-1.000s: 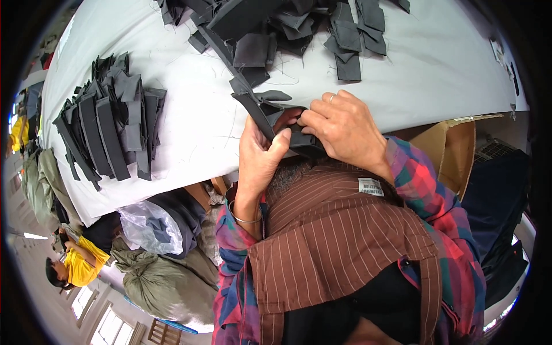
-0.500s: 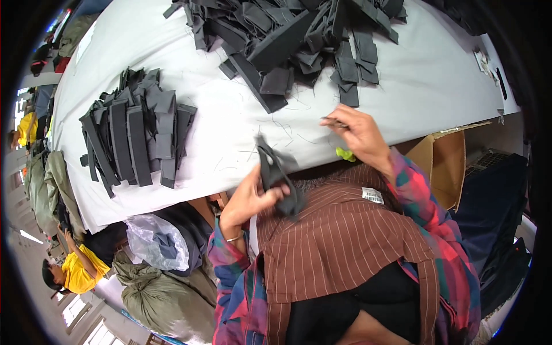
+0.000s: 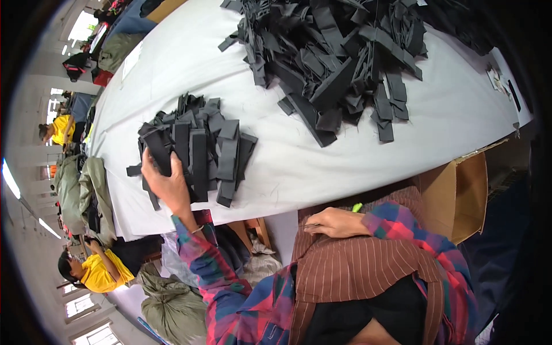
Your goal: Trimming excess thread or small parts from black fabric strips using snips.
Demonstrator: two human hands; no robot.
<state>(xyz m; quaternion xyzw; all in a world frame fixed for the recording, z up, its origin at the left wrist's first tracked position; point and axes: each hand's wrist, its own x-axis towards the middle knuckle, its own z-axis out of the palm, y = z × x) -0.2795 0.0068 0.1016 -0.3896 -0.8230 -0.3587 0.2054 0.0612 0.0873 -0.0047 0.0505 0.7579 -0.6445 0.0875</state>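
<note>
At the left of the table, my left hand [image 3: 168,183] grips a dark grey fabric strip [image 3: 156,145] between thumb and fingers. It is at the near left side of a smaller pile of folded dark strips [image 3: 198,155], laid roughly side by side. My right hand [image 3: 336,222] rests over my lap by the striped brown apron [image 3: 356,267], fingers closed and pointing left. Something thin and dark shows at its fingertips, too small to name. A yellow-green piece [image 3: 357,207] sticks out behind that hand; whether it belongs to what the hand holds is unclear.
A large jumbled heap of dark strips [image 3: 345,63] covers the far middle of the white-covered table [image 3: 287,172]. An open cardboard box [image 3: 460,198] stands below the right edge. An olive cloth bundle [image 3: 172,305] lies lower left. People in yellow shirts [image 3: 103,273] are beyond on the left.
My left hand has moved from above my lap to the left pile, taking the dark strip there. My right hand has dropped from the table edge to my lap. The view has shifted.
</note>
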